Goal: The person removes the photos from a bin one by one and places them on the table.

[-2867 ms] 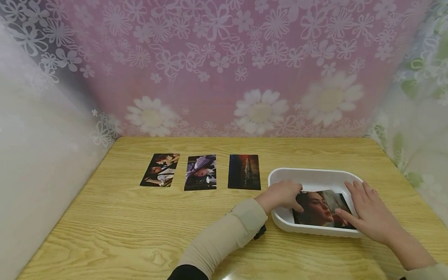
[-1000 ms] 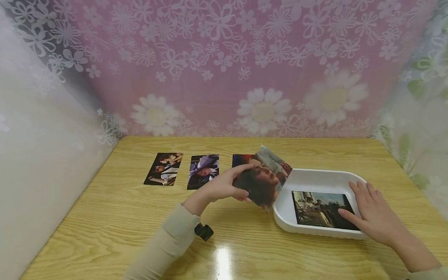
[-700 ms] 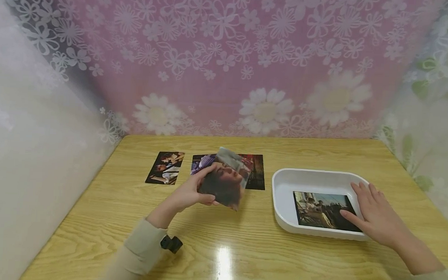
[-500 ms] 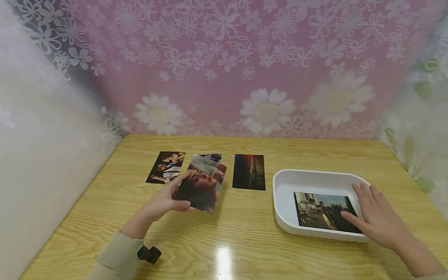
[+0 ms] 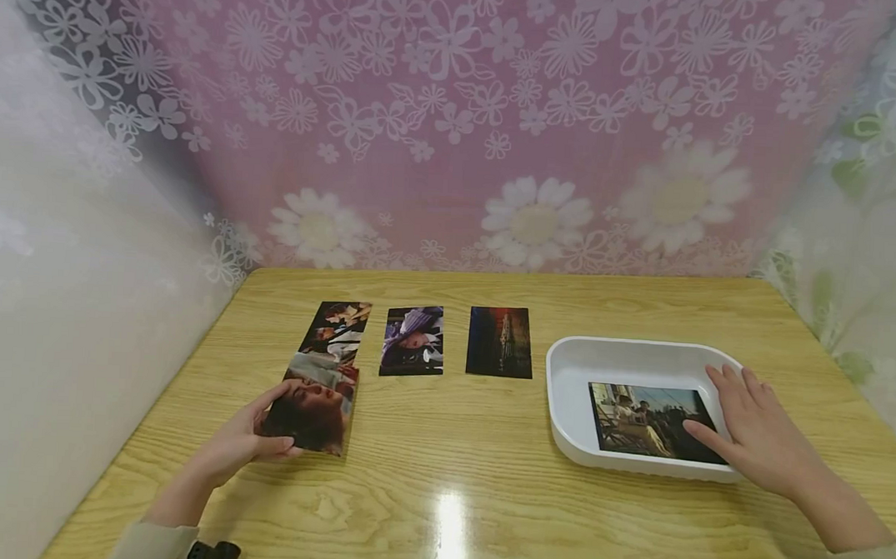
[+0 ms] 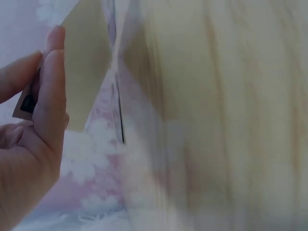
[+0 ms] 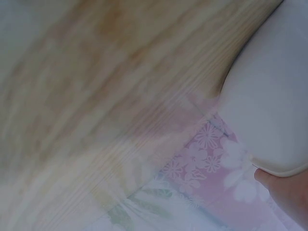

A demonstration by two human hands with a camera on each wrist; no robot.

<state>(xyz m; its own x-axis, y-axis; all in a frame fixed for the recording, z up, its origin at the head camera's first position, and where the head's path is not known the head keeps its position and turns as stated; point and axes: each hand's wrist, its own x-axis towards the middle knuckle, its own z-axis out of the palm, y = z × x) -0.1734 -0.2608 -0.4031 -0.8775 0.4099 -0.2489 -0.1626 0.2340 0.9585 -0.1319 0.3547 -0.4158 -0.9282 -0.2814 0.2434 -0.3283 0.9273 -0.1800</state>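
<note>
My left hand (image 5: 234,441) pinches a photo print (image 5: 310,414) of a face between thumb and fingers. The print is held over the left of the table, its upper edge covering the foot of another photo (image 5: 338,329). In the left wrist view its plain beige back (image 6: 86,72) shows beyond the fingers. My right hand (image 5: 760,435) rests on the right end of a white oblong tray (image 5: 557,409), fingers outstretched, thumb reaching inside. Lying in the tray is a photo (image 5: 637,423) of figures under a blue sky; the thumb partly covers it.
Beside the leftmost photo lie a photo with a purple striped hat (image 5: 413,340) and a dark one with a lit ship (image 5: 500,342), forming a row. The wooden table (image 5: 409,478) meets a pink flowered backdrop (image 5: 424,145) behind.
My left hand has lifted the face photo out of the tray and carried it left, past the row, uncovering the photo beneath it in the tray. My right hand stays on the tray.
</note>
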